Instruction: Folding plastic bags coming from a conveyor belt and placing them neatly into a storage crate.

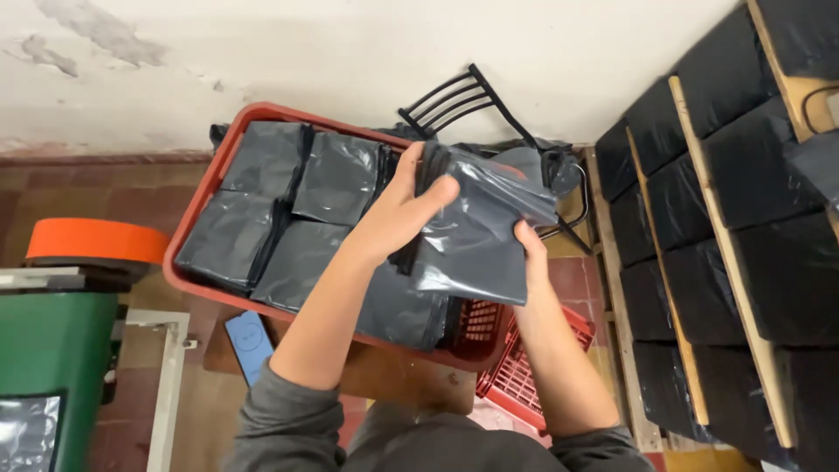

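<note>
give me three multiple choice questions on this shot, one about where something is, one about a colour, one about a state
1. Where do the stacked grey plastic bags lie?
A. in the red crate
B. on the green bin
C. on the black chair

2. What colour is the crate?
A. blue
B. red
C. white

3. How is the grey bag above the crate held?
A. by the left hand alone
B. by no hand
C. by both hands

Answers: 1 A, the stacks fill the crate. 2 B, its rim is red. 3 C, the left hand grips its upper edge and the right hand its lower right side.
</note>
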